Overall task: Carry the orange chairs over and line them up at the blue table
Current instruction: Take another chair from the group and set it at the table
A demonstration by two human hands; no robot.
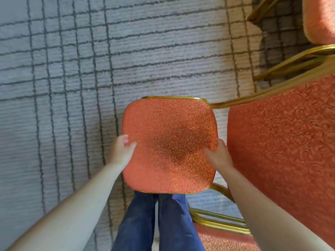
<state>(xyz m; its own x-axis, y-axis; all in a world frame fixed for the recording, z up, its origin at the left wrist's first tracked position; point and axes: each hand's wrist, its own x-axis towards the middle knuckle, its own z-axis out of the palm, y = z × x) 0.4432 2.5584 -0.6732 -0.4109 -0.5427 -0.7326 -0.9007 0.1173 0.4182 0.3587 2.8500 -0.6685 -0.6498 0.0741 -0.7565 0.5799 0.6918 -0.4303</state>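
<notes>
Head view — swirl-patterned orange chair (pixel 169 142) (gold frame (pixel 174 97)).

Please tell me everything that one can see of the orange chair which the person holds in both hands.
The orange chair shows mostly one rounded-square cushion in orange fabric with a fine swirl pattern, darker in the middle. A thin gold metal frame edges its far and near sides; its legs are hidden. The left hand grips its left edge and the right hand its right edge, thumbs on top. It is over the grey carpet, before the person's legs.
</notes>
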